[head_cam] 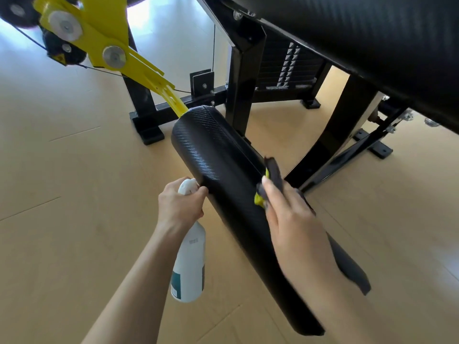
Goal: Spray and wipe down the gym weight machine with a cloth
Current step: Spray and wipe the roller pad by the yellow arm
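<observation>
Where the right hand (289, 214) grips, the cloth (274, 173) blurs.

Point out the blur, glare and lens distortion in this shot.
Head view: the right hand and its dark cloth are smeared by motion; the left hand on the spray bottle is sharper. Window glare washes out the floor at the top. Wide-angle bending curves the black frame leg.

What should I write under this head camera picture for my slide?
Left hand aims a white spray bottle at the black roller pad; right hand holds a dark cloth.
</observation>
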